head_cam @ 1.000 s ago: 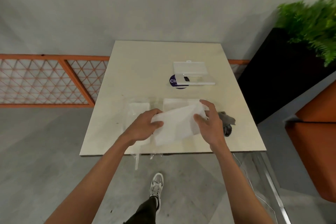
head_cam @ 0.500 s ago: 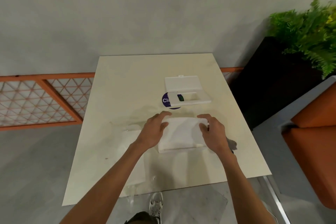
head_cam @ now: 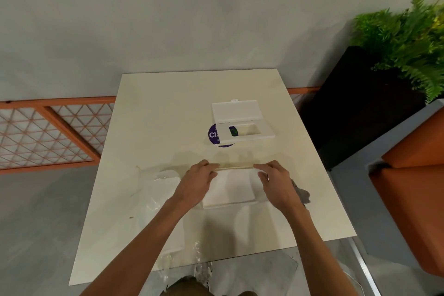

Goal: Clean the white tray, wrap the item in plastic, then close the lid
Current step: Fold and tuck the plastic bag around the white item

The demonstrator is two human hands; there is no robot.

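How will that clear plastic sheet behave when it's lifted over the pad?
Probably floppy: the clear plastic sheet lies wrinkled left of the white flat pad and droops off the cream table. Likely light: it's thin and see-through. It seems to pull taut between the left hand and right hand.

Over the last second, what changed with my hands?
The white piece, held tilted up a second ago, now lies flat. The left hand and right hand slid to its far edge and seem to pinch clear film there. The open case and grey cloth stayed put.
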